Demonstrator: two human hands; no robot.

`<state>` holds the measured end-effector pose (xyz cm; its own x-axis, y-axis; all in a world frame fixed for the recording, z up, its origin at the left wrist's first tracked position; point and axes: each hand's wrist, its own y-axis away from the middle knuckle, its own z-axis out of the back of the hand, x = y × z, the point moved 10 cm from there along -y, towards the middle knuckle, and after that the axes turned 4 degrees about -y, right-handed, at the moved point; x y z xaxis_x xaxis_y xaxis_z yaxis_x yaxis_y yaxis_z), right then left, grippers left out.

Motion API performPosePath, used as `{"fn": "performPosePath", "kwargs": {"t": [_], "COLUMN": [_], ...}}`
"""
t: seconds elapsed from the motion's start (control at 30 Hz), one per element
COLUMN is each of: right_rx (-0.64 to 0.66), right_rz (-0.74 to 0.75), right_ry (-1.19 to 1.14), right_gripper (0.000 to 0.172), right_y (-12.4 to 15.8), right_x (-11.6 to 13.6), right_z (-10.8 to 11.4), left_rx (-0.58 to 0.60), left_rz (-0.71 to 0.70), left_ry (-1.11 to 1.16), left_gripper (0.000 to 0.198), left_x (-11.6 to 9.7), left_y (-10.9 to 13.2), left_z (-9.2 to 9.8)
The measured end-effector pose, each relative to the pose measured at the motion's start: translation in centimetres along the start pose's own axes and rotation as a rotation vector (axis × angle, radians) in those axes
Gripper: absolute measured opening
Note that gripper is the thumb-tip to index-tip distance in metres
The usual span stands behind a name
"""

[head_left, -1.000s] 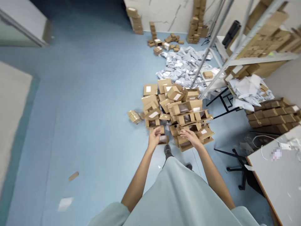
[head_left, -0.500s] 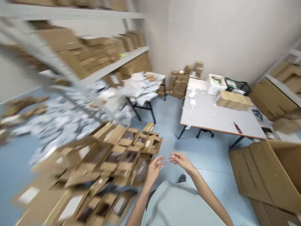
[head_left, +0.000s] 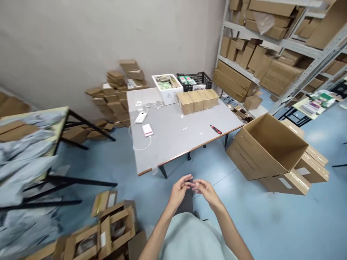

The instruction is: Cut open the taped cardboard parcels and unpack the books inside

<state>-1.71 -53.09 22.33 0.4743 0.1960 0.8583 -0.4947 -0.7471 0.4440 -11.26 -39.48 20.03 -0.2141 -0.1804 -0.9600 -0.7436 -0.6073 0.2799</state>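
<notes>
My left hand (head_left: 179, 189) and my right hand (head_left: 206, 190) meet in front of my body, above the blue floor. Their fingers are curled and the fingertips touch in a pinch; whatever lies between them is too small to see. Just ahead stands a grey table (head_left: 179, 144) with a row of brown boxes (head_left: 197, 100), a white foam box (head_left: 166, 88), a black crate (head_left: 195, 80), a red-and-black cutter (head_left: 216, 129) and a cabled white device (head_left: 148, 130). Neither hand touches the table.
A large open carton (head_left: 268, 148) lies tilted on flat cartons at the right. Metal shelves (head_left: 271, 43) full of boxes fill the right wall. Small windowed cardboard boxes (head_left: 108, 231) lie at the lower left. A side table with grey mailer bags (head_left: 24, 144) stands left.
My view has swung right, from the heap of small boxes on the floor to the grey table. My hands have drawn together until the fingertips touch.
</notes>
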Motion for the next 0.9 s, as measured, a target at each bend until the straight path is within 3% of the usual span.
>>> {"fn": "performPosePath", "kwargs": {"t": [0.13, 0.3, 0.47, 0.6, 0.73, 0.9], "right_rx": [-0.065, -0.172, -0.296, -0.400, -0.432, -0.400], "right_rz": [0.009, -0.011, 0.038, 0.064, 0.080, 0.158], "right_ry": [0.033, 0.065, 0.075, 0.077, 0.101, 0.185], "right_gripper": [0.081, 0.080, 0.085, 0.092, 0.093, 0.076], "right_y": [-5.9, -14.0, -20.5, -24.7, -29.9, -39.0], "right_x": [3.1, 9.0, 16.0, 19.7, 22.0, 26.2], "right_z": [3.3, 7.7, 12.0, 15.9, 19.9, 24.5], "left_rx": [0.059, 0.097, 0.141, 0.178, 0.192, 0.160], "left_rz": [0.046, 0.121, 0.099, 0.050, 0.010, 0.049], "left_ry": [-0.005, -0.002, -0.027, -0.050, -0.072, -0.104], "left_gripper": [0.055, 0.055, 0.055, 0.055, 0.053, 0.055], "left_x": [-0.4, -2.3, -7.2, -11.6, -14.6, -16.2], "left_y": [-7.4, -18.4, -30.0, -38.2, -44.4, -49.5], "left_z": [-1.4, -0.9, -0.8, -2.2, -4.1, -5.8]}}
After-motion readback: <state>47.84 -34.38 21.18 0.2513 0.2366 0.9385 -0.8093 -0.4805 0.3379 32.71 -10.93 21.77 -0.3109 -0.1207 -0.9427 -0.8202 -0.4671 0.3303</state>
